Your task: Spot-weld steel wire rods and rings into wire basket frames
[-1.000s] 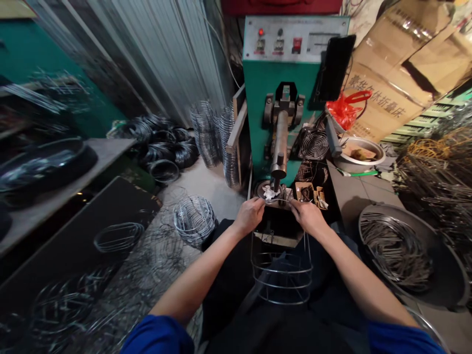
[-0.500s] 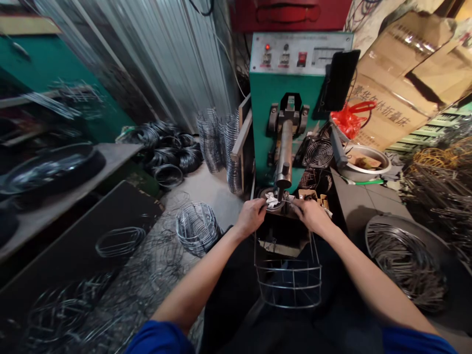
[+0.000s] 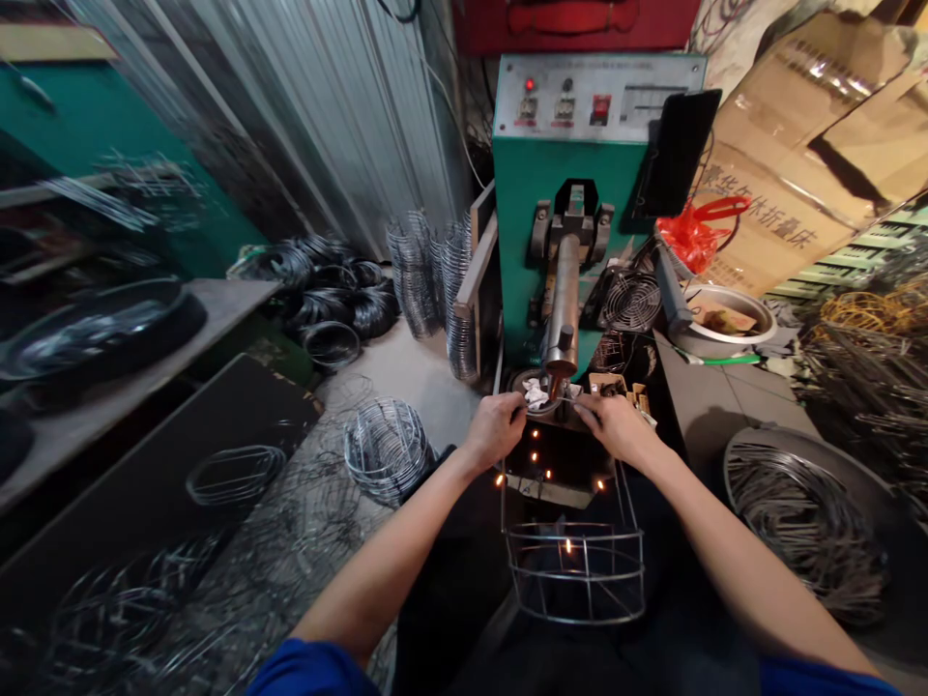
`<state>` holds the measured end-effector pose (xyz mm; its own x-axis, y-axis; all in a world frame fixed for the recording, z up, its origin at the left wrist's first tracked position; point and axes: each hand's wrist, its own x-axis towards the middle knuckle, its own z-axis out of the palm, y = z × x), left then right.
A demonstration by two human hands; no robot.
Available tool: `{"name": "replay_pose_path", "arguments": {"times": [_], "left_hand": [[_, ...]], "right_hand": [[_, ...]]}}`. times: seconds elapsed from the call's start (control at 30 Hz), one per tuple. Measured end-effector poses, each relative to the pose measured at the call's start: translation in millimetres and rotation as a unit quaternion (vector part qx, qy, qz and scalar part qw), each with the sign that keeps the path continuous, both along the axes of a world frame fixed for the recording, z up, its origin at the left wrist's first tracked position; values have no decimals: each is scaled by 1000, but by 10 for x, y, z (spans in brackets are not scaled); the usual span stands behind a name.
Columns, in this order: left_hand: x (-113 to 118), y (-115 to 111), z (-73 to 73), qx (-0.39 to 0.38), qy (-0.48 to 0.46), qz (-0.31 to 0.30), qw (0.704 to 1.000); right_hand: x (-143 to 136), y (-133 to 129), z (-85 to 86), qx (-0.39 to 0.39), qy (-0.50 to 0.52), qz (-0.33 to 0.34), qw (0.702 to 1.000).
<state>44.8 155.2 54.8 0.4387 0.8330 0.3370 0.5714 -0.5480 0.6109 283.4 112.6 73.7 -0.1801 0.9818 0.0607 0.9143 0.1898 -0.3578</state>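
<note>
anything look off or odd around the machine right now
Orange sparks are scattered below the electrode tip, where both hands hold the wire basket; one glows inside the basket. Loose wire rings also litter the floor at left.

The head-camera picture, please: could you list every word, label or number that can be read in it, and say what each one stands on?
"豪华午休折叠床": printed in dark characters on the cardboard box leaning behind the machine; the first character is partly hidden.
Labels on the control panel of the green machine: too small and blurred to read.
Nothing readable on the wire basket held by the left hand and right hand.
</note>
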Motion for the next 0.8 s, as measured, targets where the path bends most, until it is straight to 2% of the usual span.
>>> {"name": "replay_pose_path", "arguments": {"times": [0.2, 0.37, 0.67, 0.73, 0.8], "left_hand": [[-4, -5, -35, 13, -3, -1, 1000], [-11, -19, -50, 12, -10, -9, 1000], [13, -24, -26, -7, -28, -17, 999], [30, -18, -22, -15, -41, -10, 999], [11, -27, -37, -29, -59, 4, 998]], "right_hand": [[-11, -30, -30, 6, 8, -16, 1000], [3, -49, -67, 19, 29, -1, 999], [20, -13, -123, 32, 104, -9, 994], [24, -31, -119, 11, 145, -20, 989], [42, -114, -114, -44, 199, -41, 978]]}}
